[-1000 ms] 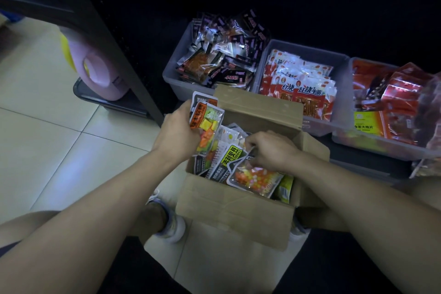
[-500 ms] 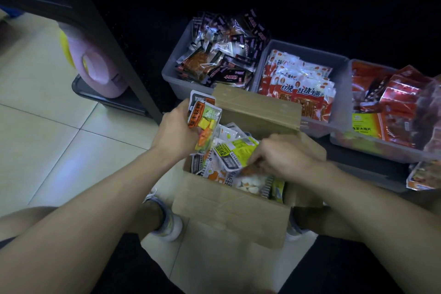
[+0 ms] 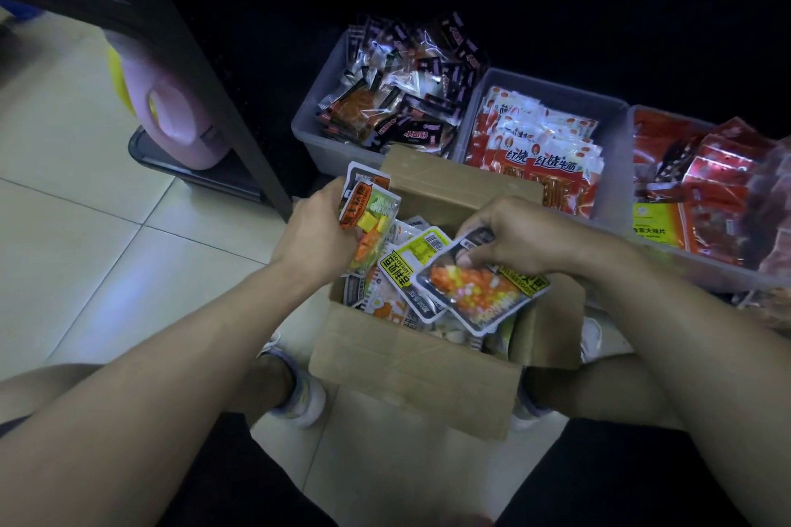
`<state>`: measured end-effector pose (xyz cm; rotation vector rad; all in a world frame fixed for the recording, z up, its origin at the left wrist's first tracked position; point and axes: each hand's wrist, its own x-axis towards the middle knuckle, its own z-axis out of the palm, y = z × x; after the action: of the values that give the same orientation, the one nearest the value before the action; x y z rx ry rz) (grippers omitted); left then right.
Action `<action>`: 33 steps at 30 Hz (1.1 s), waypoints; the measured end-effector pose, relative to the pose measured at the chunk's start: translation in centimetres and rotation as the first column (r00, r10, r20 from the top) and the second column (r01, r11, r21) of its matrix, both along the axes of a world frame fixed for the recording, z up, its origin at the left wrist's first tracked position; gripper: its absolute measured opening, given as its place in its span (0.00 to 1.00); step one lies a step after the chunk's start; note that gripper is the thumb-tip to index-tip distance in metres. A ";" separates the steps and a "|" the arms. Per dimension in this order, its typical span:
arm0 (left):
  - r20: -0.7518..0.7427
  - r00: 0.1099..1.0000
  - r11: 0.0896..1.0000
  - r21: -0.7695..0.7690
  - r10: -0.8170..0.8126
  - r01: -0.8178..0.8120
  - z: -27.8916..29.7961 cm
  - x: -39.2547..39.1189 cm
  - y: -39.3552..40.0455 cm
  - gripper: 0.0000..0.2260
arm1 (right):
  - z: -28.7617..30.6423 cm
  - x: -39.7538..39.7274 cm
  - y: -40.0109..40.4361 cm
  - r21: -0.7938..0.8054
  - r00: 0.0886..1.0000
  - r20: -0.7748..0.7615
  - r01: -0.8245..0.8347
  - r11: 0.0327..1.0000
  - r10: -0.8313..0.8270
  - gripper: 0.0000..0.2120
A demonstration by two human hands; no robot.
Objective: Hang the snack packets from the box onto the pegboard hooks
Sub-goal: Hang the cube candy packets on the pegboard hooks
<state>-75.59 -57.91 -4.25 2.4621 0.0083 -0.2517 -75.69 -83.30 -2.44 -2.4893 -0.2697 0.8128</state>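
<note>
An open cardboard box (image 3: 411, 372) stands on the floor between my feet, full of loose snack packets (image 3: 398, 274). At the box's left rim, my left hand (image 3: 319, 233) grips a small upright stack of packets (image 3: 368, 210) with yellow and orange pictures. My right hand (image 3: 513, 240) is over the box and pinches the top of a clear packet (image 3: 475, 295) of orange and yellow pieces, lifted just above the others. No pegboard or hooks are in view.
Three grey bins sit behind the box: dark packets (image 3: 398, 98), red-and-white packets (image 3: 539, 141), red packets (image 3: 706, 193). A pink jug (image 3: 171, 111) stands on a dark tray at the left behind a dark shelf post (image 3: 201, 68). Pale floor tiles lie to the left.
My right hand has let the yellow-green packet drop back and pulled up the clear orange-and-yellow packet. The left hand has kept its stack in the same place.
</note>
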 end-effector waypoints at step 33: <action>0.186 0.964 0.976 -0.144 0.191 -0.165 3.3 1.6 3.4 0.20 | -3.8 1.4 8.3 0.092 0.883 0.466 -0.106 0.990 0.051 0.06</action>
<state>-73.97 -54.51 -0.98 2.3311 0.1240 0.0715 -74.28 -74.97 -6.21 -2.5424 -0.5699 0.2056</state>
